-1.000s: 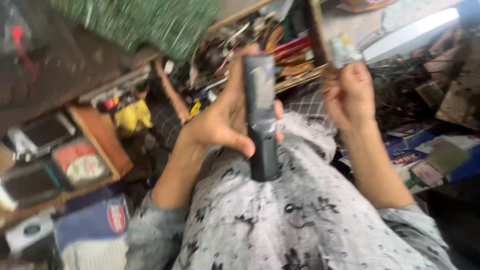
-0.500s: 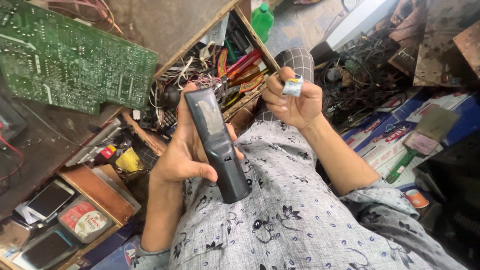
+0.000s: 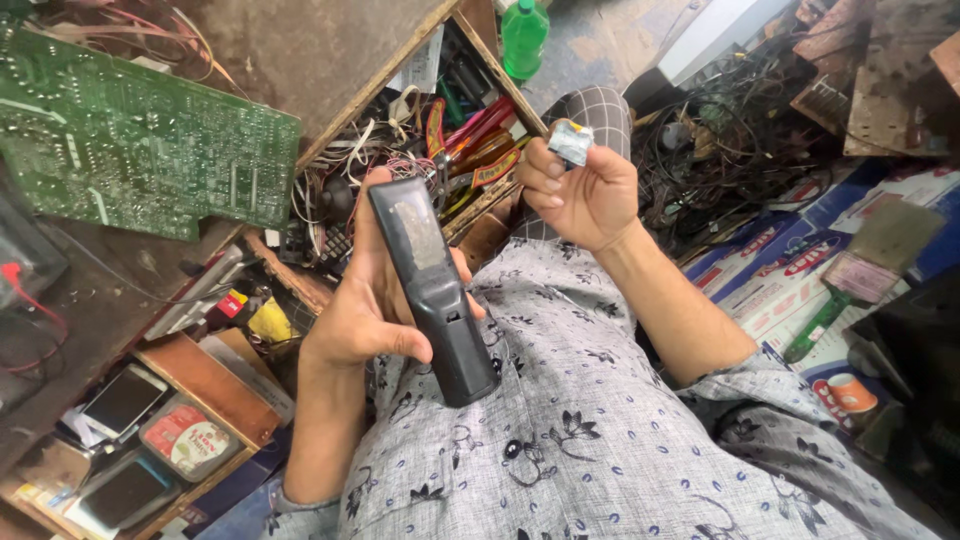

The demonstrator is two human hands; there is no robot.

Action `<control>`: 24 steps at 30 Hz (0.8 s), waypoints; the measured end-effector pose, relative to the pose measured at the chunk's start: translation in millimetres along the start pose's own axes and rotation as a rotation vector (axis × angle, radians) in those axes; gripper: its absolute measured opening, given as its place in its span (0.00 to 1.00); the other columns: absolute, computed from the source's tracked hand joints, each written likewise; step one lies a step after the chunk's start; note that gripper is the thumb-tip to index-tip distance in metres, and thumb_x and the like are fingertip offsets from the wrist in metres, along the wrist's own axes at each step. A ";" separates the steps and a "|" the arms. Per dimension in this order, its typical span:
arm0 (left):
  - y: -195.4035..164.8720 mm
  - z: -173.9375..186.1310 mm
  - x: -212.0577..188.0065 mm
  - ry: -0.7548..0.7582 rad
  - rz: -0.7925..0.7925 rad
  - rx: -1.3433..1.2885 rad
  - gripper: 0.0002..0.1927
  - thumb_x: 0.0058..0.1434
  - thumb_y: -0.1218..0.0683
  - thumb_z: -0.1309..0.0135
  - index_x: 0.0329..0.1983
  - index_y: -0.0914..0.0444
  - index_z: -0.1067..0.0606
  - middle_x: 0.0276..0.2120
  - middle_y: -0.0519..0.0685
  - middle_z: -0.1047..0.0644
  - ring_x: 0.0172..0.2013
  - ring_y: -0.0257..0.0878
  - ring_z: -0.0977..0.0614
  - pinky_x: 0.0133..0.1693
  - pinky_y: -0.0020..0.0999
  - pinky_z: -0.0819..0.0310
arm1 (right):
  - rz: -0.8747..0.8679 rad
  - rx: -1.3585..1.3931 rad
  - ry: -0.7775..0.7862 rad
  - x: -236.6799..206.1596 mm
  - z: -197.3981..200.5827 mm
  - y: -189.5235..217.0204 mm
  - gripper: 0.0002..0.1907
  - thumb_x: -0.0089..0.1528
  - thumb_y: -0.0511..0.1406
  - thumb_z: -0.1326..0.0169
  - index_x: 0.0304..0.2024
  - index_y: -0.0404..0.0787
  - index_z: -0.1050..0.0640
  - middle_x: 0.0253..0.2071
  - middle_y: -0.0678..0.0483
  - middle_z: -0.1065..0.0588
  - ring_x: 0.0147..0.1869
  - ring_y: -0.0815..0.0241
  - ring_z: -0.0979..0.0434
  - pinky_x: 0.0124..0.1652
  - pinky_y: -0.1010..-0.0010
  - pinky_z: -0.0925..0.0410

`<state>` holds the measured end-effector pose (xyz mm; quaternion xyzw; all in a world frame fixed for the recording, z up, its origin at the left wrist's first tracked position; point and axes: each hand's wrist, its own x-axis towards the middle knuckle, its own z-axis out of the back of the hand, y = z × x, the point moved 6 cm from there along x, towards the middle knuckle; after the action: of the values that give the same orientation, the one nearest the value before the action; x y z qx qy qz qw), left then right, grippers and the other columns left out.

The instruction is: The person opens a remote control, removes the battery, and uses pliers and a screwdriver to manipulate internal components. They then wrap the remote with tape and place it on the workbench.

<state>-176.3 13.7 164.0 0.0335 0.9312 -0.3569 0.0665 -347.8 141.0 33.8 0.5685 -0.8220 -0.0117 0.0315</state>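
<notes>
Left hand (image 3: pixel 365 315) grip hides remote (image 3: pixel 432 288) edge.

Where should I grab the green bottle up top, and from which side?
Take the green bottle around its body just under the cap, coming straight down from above. It stands upright on the floor beyond the wooden tray edge, so its lower front is hidden and its top is the freest part.

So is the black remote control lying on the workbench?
No, the left hand holds the black remote control up over the person's lap, clear of the bench.
</notes>
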 end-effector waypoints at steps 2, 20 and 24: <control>-9.9 7.6 3.0 -0.024 -0.056 0.102 0.78 0.46 0.69 0.28 0.80 0.39 0.71 0.52 0.61 0.24 0.50 0.57 0.16 0.54 0.57 0.18 | 0.007 -0.010 -0.024 -2.2 4.9 3.3 0.15 0.67 0.41 0.45 0.51 0.40 0.27 0.38 0.55 0.38 0.41 0.64 0.39 0.42 0.75 0.38; -99.4 193.5 180.9 -0.625 0.621 1.968 0.22 0.57 0.52 0.46 0.55 0.57 0.23 0.52 0.62 0.23 0.51 0.62 0.22 0.49 0.60 0.27 | 0.301 -0.231 -0.243 -54.5 14.0 39.0 0.18 0.72 0.38 0.45 0.63 0.41 0.30 0.46 0.54 0.28 0.47 0.63 0.35 0.46 0.75 0.35; -91.5 136.8 163.2 -0.593 0.101 1.837 0.21 0.63 0.43 0.40 0.50 0.62 0.20 0.42 0.61 0.18 0.40 0.54 0.17 0.44 0.51 0.23 | 0.250 -0.293 -0.224 -35.8 1.7 31.2 0.20 0.72 0.36 0.45 0.66 0.41 0.29 0.45 0.53 0.26 0.43 0.65 0.33 0.42 0.78 0.34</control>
<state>-334.1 -143.4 99.6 0.0211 0.2316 -0.9366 0.2619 -364.5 185.5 32.5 0.4468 -0.8739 -0.1899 0.0236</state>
